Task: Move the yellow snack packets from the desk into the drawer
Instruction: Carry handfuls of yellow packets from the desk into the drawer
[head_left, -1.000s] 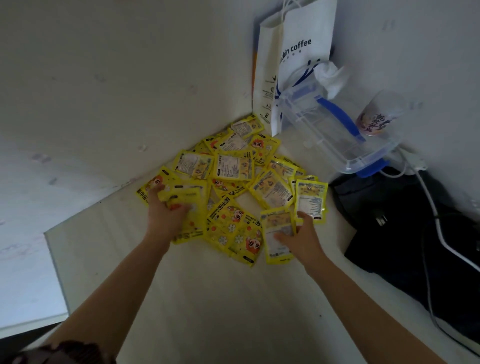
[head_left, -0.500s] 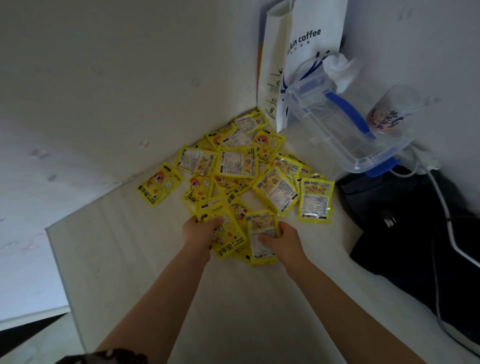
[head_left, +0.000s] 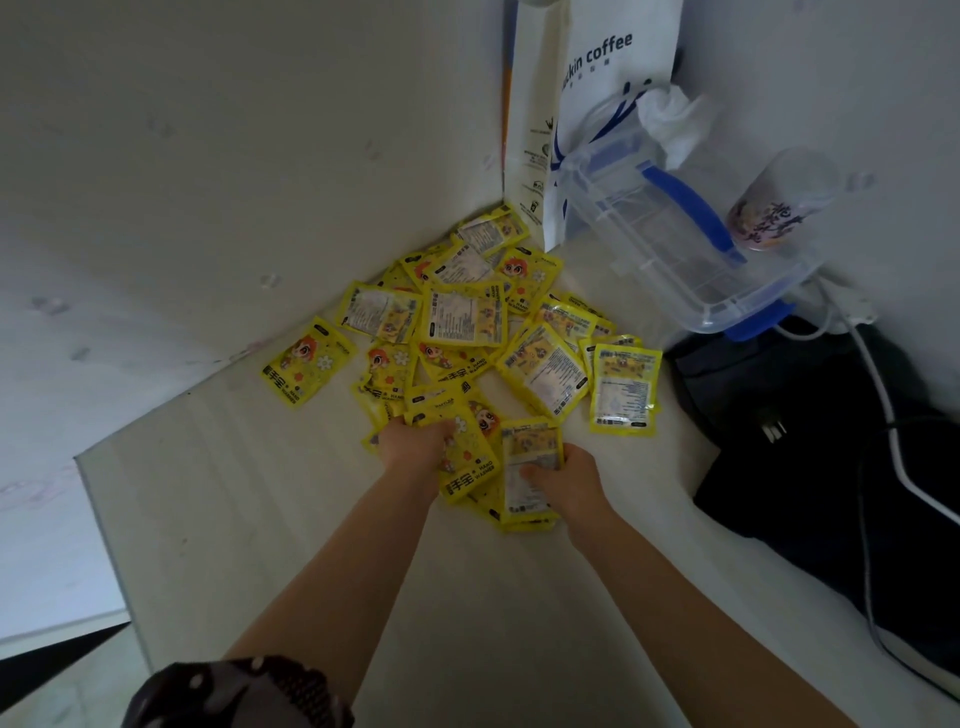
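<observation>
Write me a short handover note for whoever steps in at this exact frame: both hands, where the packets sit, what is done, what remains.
Left hand: grips a bunch of yellow foil snack packets at the near edge of the pile.
Right hand: holds a yellow packet with its white printed label facing up, thumb on top.
Pile of yellow packets: spread on the pale wooden desk, reaching back into the wall corner; one lone packet lies apart at the left.
Done: no packet shows as moved; the drawer is not in view.
Left: carry the gripped packets to the drawer, then clear the rest.
</observation>
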